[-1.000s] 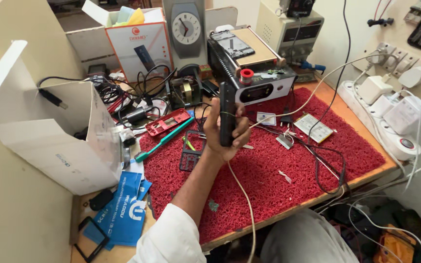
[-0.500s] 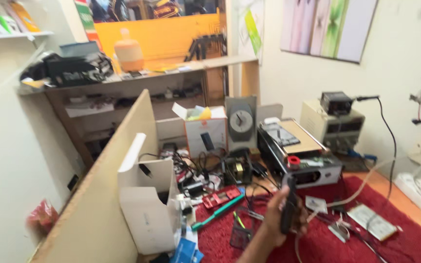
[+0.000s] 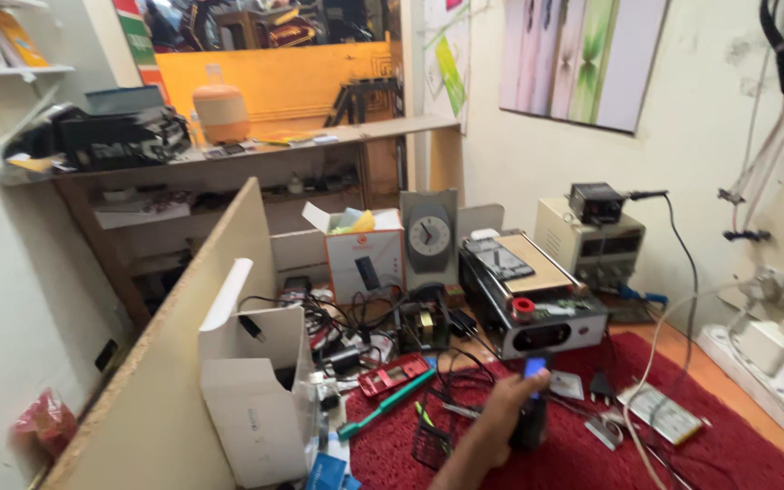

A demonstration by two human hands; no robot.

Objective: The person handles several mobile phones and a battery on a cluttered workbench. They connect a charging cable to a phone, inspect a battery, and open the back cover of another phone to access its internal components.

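**Head cam only, tilted up across the bench**

just one view here, worn on the person's head. It looks forward and a bit down across the red mat (image 3: 682, 454), so the near bench edge sits at the bottom of frame and the back wall shelf (image 3: 256, 150) fills the top. The left hand (image 3: 492, 422) with its dark device (image 3: 530, 408) only pokes in low at the bottom centre, fairly close to the lens. The grey clock (image 3: 429, 236) and the boxy machine (image 3: 537, 308) sit mid-distance. No second view, so nothing overlaps
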